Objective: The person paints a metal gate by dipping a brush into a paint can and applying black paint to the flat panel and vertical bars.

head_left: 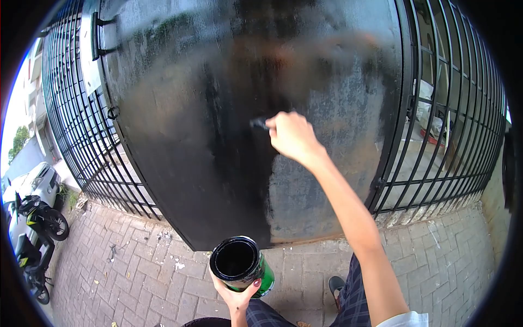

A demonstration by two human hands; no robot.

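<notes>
My right hand (292,136) is closed around a paintbrush (259,123), whose dark bristle end points left against the metal gate panel (218,163). Most of the brush handle is hidden inside my fingers. Wet-looking black paint covers the panel's left and middle, while its lower right is a duller, patchy grey-brown. Low in front of me, my left hand (239,297) grips a green paint can (266,278) from below and the side. The can is open at the top, with black paint on its rim and inside.
Black barred fence sections flank the panel, one on the left (81,109) and one on the right (452,120). Brick paving (136,272) lies underfoot. A motorcycle (41,223) and a white car (41,182) stand at the far left. A door handle (98,35) sticks out at upper left.
</notes>
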